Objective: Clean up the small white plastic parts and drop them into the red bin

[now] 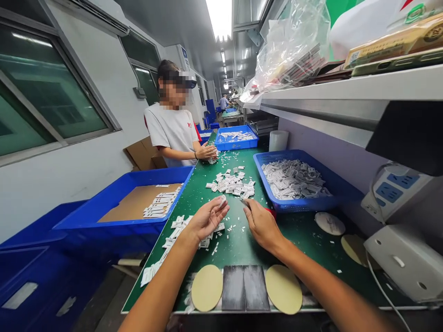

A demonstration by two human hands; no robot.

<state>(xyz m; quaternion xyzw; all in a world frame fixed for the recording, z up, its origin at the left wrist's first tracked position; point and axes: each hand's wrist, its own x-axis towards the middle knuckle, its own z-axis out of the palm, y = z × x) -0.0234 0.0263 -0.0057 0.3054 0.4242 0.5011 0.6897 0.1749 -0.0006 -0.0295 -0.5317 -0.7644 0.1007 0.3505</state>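
Observation:
My left hand (210, 216) is closed, palm partly up, pinching a small white plastic piece (223, 200) at its fingertips. Just to the right, my right hand (261, 225) grips a knife (244, 202); its thin grey blade tip points toward the left hand without touching the piece. Something red shows behind the right hand, possibly the knife's handle. Beyond both hands lies a loose heap of white plastic pieces (233, 183) on the green table (238, 249). More white pieces (178, 226) spread along the left edge, partly behind my left forearm. Tiny white scraps dot the surface between.
At right stands a blue basket (266, 184) full of white pieces. A blue bin (114, 216) with cardboard and rows of pieces is at left. Round yellow discs (206, 288) flank dark plates (245, 288) at the near edge. A co-worker (173, 124) handles pieces beyond; a shelf (332, 92) overhangs.

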